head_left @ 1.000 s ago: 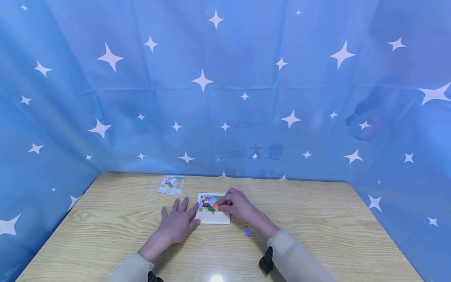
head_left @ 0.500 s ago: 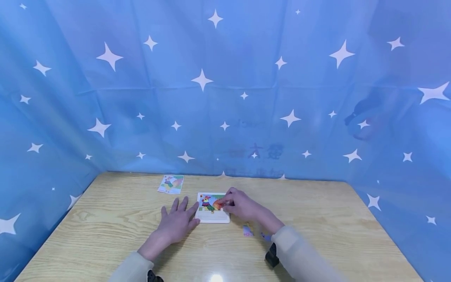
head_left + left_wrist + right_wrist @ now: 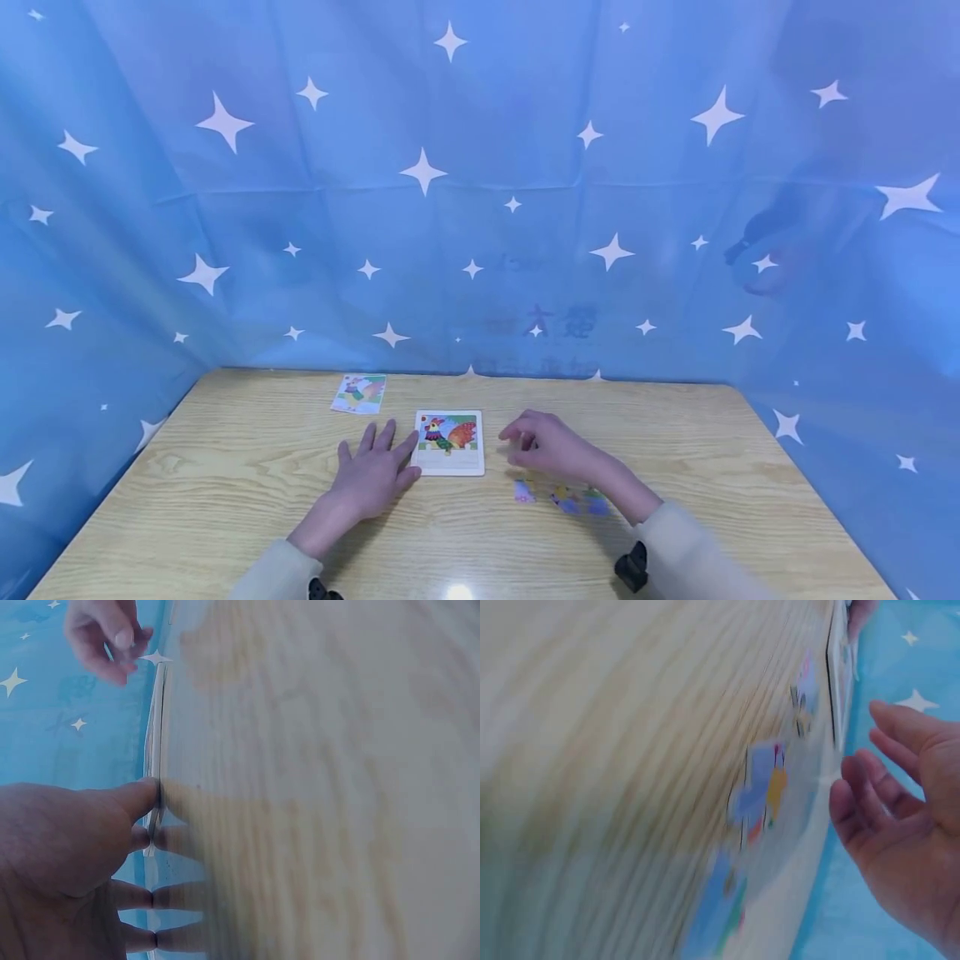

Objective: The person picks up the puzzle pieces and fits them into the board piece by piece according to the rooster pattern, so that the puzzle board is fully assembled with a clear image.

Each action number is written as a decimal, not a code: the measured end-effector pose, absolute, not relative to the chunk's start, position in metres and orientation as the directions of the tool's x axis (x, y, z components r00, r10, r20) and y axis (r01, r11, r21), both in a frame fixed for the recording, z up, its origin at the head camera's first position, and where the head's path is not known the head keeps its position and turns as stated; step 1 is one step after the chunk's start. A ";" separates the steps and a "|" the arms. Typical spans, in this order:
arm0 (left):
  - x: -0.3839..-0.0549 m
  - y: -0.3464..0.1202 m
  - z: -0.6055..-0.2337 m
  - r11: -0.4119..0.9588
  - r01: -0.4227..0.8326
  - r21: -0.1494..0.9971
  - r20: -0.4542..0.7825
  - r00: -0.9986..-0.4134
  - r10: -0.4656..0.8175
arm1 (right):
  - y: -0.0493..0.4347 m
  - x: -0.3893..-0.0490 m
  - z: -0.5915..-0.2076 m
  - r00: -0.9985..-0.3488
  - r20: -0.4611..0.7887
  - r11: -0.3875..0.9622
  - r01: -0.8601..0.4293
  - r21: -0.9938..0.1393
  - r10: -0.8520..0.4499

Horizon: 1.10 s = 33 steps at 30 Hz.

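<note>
A white-framed jigsaw puzzle (image 3: 448,465) with a colourful rooster lies flat on the table; its upper part shows the picture, its lower strip is bare white. My left hand (image 3: 371,482) rests on the table with fingers spread, thumb and index finger touching the puzzle's left edge. In the left wrist view, the thumb of that hand (image 3: 60,847) meets the frame's edge. Right of the puzzle, my right hand (image 3: 547,447) hovers above the table, fingers loosely bent and holding nothing. Below it lie several loose jigsaw pieces, among them a purple piece (image 3: 524,491) and a blue piece (image 3: 716,911).
A card (image 3: 358,394) with a paler rooster picture lies at the back left of the wooden table (image 3: 247,467). Behind the table hangs a blue curtain (image 3: 487,217) with white stars. Both wrists wear dark devices, the right one at the sleeve (image 3: 632,567).
My right hand has let go of the puzzle's right part and moved right, uncovering the rooster's tail and more loose pieces. The left hand stays at the left edge.
</note>
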<state>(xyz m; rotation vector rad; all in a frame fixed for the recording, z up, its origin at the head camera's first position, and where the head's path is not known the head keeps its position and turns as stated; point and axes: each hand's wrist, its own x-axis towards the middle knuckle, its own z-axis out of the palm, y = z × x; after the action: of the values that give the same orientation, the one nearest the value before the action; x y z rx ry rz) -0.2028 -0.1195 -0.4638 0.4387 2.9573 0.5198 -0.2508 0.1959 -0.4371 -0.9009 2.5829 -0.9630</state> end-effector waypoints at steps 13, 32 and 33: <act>-0.202 -0.121 -0.462 0.891 0.267 0.367 -0.053 -0.950 0.306 | 0.218 -0.227 -0.450 -0.782 -0.060 0.618 -0.440 -0.652 -0.620; -0.203 -0.122 -0.464 0.888 0.270 0.371 -0.056 -0.948 0.312 | 0.211 -0.228 -0.453 -0.816 -0.096 0.656 -0.382 -0.651 -0.570; -0.203 -0.122 -0.464 0.888 0.270 0.371 -0.058 -0.948 0.313 | 0.211 -0.228 -0.453 -0.815 -0.102 0.651 -0.372 -0.662 -0.570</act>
<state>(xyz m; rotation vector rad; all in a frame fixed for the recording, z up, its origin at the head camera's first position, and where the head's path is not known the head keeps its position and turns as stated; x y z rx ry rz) -0.2032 -0.1218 -0.4639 0.4552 2.9397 0.5523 -0.2280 0.2108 -0.4532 -0.7549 2.5696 -0.9313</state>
